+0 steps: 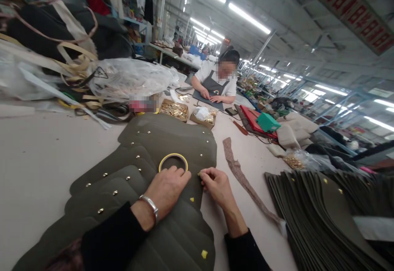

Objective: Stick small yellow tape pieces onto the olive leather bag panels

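Observation:
Several dark olive panels [172, 127] overlap in a fanned stack on the table, with small metal studs along their edges. My left hand [169, 189], a silver bangle at its wrist, is closed round the near side of a yellow-edged tape roll [173, 156] above the panels. To its right, my right hand [216, 184] pinches at the right edge of a panel, where a small yellow piece [199, 174] shows at the fingertips. Two more yellow pieces [192, 199] lie nearer on the panels.
A brown strip [243, 176] lies right of the panels. Many dark panels [308, 209] stand at the right. Beyond are boxes of gold hardware [174, 111], a green box [267, 122], plastic bags [132, 78] at the left and a seated person [215, 80] working across the table.

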The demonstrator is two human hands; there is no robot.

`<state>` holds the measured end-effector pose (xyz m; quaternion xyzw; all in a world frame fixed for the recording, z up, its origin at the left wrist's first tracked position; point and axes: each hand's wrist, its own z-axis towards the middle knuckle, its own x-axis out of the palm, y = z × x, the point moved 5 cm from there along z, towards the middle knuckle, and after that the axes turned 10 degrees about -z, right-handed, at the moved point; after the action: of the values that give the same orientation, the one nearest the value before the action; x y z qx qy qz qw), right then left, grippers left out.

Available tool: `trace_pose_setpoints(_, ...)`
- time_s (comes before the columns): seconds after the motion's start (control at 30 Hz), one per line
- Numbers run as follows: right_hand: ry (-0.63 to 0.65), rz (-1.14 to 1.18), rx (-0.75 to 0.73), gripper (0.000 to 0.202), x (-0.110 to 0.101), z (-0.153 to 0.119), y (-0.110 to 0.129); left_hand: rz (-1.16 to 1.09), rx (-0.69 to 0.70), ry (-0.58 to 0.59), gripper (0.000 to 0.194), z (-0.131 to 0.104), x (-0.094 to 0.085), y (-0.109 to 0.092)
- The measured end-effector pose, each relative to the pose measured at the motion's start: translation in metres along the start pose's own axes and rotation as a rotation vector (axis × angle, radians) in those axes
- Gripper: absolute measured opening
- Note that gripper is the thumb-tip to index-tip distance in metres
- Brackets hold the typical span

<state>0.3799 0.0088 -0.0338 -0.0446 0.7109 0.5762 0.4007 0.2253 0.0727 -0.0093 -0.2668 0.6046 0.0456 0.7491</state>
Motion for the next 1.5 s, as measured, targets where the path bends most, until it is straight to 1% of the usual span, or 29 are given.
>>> trace_pose_setpoints(0.17,-0.103,-0.311,-0.192,0.017,0.003,-0.004,0.014,-0.001,-0.001,0.009,0.02,0.001,0.004,-0.002)
trace_pose_setpoints(0.23,-0.137,-0.416,-0.241,0.017,0.006,-0.003,0.017,0.009,-0.001,0.023,0.02,0.001,0.005,-0.003)
trace_pose_setpoints(0.3,-0.145,-0.499,-0.255,0.015,0.008,-0.003,0.017,0.015,-0.003,0.033,0.021,0.0,0.004,-0.004)
trace_pose_setpoints(0.33,-0.141,-0.524,-0.247,0.015,0.008,-0.003,0.017,0.017,-0.003,0.036,0.022,0.0,0.004,-0.004)
trace_pose_setpoints(0.43,-0.181,-0.497,-0.224,0.029,-0.001,-0.004,0.014,0.014,0.003,0.031,0.023,0.0,0.004,-0.005)
trace_pose_setpoints(0.47,-0.212,-0.469,-0.246,0.028,-0.006,-0.006,0.014,0.014,0.003,0.027,0.023,0.001,0.004,-0.004)
trace_pose_setpoints(0.53,-0.25,-0.446,-0.364,0.014,-0.012,-0.011,0.019,0.016,0.001,0.018,0.023,0.001,0.005,-0.003)
trace_pose_setpoints(0.57,-0.244,-0.463,-0.441,0.012,-0.012,-0.014,0.023,0.018,0.002,0.015,0.022,0.001,0.005,-0.003)
trace_pose_setpoints(0.63,-0.188,-0.557,-0.574,0.017,-0.005,-0.018,0.028,0.022,0.007,0.008,0.022,0.002,0.005,-0.002)
trace_pose_setpoints(0.7,-0.139,-0.681,-0.615,0.019,0.005,-0.019,0.029,0.022,0.013,0.004,0.021,0.001,0.006,-0.001)
trace_pose_setpoints(0.77,-0.142,-0.768,-0.556,0.018,0.013,-0.016,0.027,0.017,0.016,0.003,0.021,0.001,0.007,0.0)
trace_pose_setpoints(0.83,-0.169,-0.775,-0.436,0.018,0.015,-0.01,0.024,0.015,0.019,0.004,0.021,0.001,0.007,0.0)
trace_pose_setpoints(0.97,-0.186,-0.674,-0.203,0.019,0.013,0.001,0.018,0.016,0.028,-0.004,0.022,0.001,0.002,-0.001)
trace_pose_setpoints(1.07,-0.157,-0.608,-0.138,0.017,0.007,0.002,0.018,-0.045,0.063,-0.056,0.021,0.001,-0.006,0.001)
trace_pose_setpoints(1.13,-0.075,-0.544,-0.154,0.017,0.004,-0.001,0.02,-0.115,0.101,-0.108,0.021,0.001,-0.011,0.003)
trace_pose_setpoints(1.17,-0.002,-0.505,-0.165,0.016,0.003,-0.004,0.02,-0.152,0.116,-0.125,0.022,0.0,-0.012,0.005)
trace_pose_setpoints(1.27,0.284,-0.382,-0.169,0.015,0.002,-0.012,0.02,-0.244,0.143,-0.143,0.023,0.0,-0.01,0.012)
trace_pose_setpoints(1.3,0.343,-0.354,-0.169,0.015,0.0,-0.014,0.02,-0.265,0.151,-0.148,0.023,0.0,-0.009,0.015)
trace_pose_setpoints(1.33,0.359,-0.333,-0.174,0.016,-0.002,-0.014,0.02,-0.28,0.159,-0.159,0.024,0.0,-0.008,0.016)
trace_pose_setpoints(1.37,0.324,-0.315,-0.181,0.016,-0.005,-0.013,0.021,-0.29,0.167,-0.176,0.026,-0.001,-0.008,0.017)
trace_pose_setpoints(1.47,0.095,-0.215,-0.165,0.017,-0.016,-0.006,0.024,-0.302,0.202,-0.222,0.036,-0.002,-0.01,0.017)
trace_pose_setpoints(1.5,0.047,-0.162,-0.156,0.017,-0.017,-0.006,0.024,-0.304,0.216,-0.229,0.041,-0.002,-0.011,0.016)
